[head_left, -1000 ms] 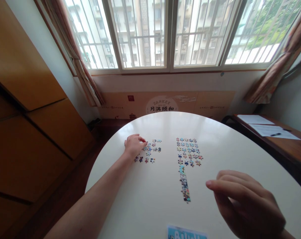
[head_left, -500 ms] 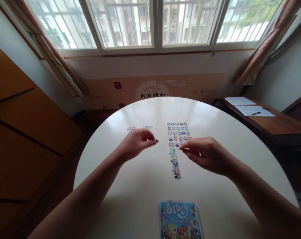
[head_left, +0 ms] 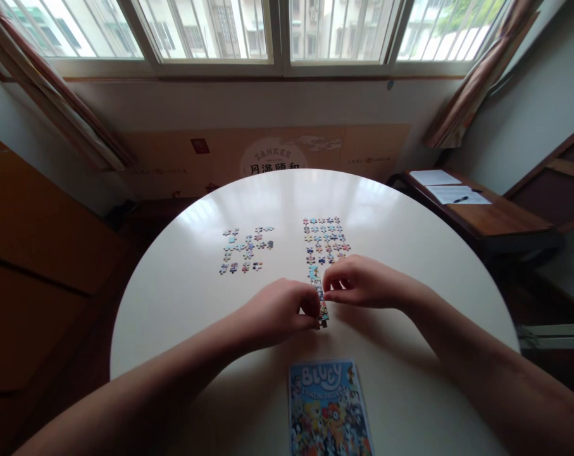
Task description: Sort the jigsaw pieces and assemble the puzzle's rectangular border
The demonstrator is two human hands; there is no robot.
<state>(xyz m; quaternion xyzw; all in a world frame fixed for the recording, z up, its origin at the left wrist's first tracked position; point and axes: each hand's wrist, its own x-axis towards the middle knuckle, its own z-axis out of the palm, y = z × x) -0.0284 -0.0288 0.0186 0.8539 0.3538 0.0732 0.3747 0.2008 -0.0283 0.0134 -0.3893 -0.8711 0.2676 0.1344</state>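
Note:
My left hand pinches a small dark jigsaw puzzle piece at the near end of a narrow joined puzzle strip. Whether that piece is locked into the strip I cannot tell. Along the strip's right edge, the curled fingertips of my right hand come together; anything between them is hidden. Both hands cover part of the strip. Beyond it, loose puzzle pieces lie in rows. A second group of loose pieces is spread to the left, farther from me.
A round white table carries everything. Close to me lies a blue picture sheet lettered "BLUEY". On the right, a wooden side table holds papers and a pen. Windows and curtains are at the back.
My left hand has carried its puzzle piece right and nearer, to the strip's near end, uncovering the left group. My right hand has come to the strip's edge. The view has shifted.

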